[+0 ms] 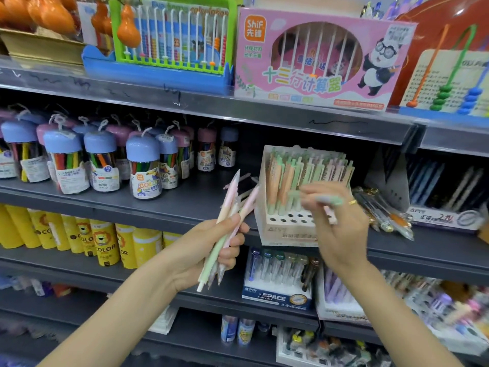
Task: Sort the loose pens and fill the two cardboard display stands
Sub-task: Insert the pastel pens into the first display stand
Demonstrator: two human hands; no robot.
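Two hands at shelf. Left hand point(211, 250), grip closed round a bundle of approx. five slim pastel pens point(232, 221), tips down. Right hand point(341, 229), blurred, pinches one green-ended pen point(329, 200) before the cardboard display stand point(280, 226): pale box w/ round holes, front holes open, rear rows filled.

left hand point(211, 250) – raised, fist curled round pens point(232, 215) | right hand point(341, 223) – blurred, pinching pen point(329, 200)

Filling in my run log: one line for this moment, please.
left hand: holds pen bundle | right hand: holds pen at display stand | front holes empty
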